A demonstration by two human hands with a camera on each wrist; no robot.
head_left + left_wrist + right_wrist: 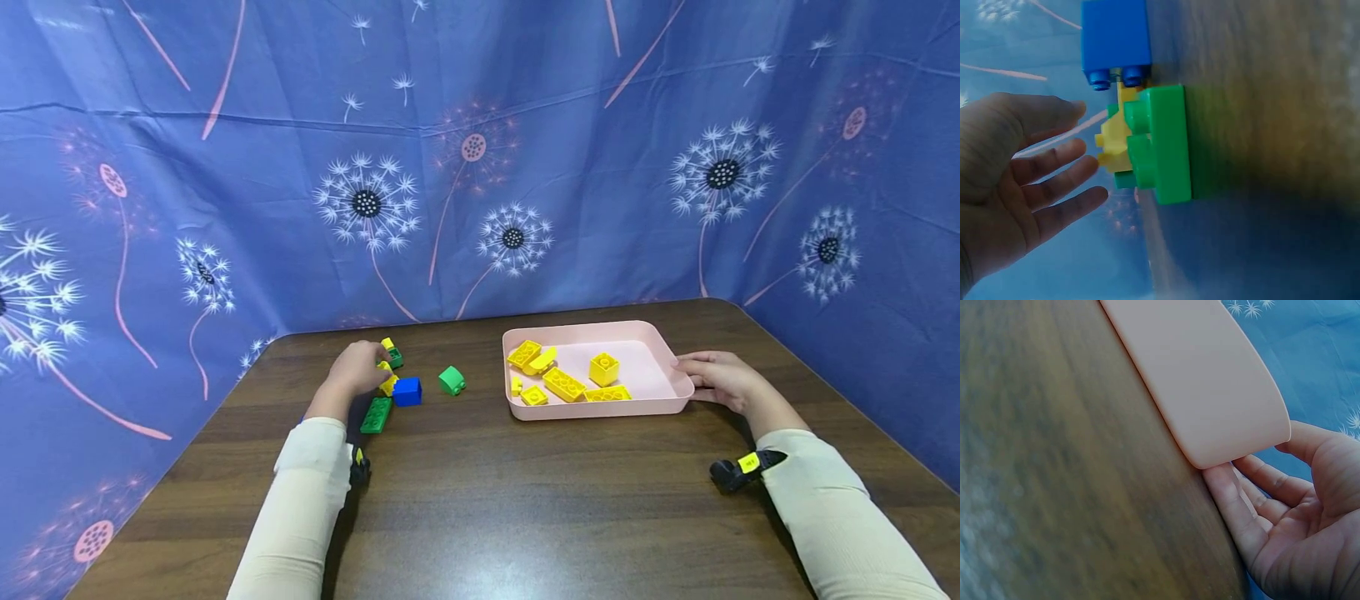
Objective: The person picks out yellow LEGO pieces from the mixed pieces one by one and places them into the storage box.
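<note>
My left hand (pixel 358 367) hovers over the brick cluster at the table's left, its fingers relaxed and slightly bent. Just past its fingertips is a yellow toy brick (pixel 1116 140); they look close, and I cannot tell whether they touch. A blue brick (pixel 407 392) and a green brick (pixel 377 414) stand around it. Behind lie a dark green brick (pixel 395 358) and a small yellow piece (pixel 387 343), partly hidden. My right hand (pixel 723 379) grips the right end of a pink tray (pixel 1229 381), thumb at the rim. Inside the tray lie several yellow bricks (pixel 564 385).
A green angled brick (pixel 452 381) lies between the cluster and the tray. The brown wooden table (pixel 540 500) extends toward me. A blue dandelion-print curtain (pixel 600 250) hangs behind and at both sides.
</note>
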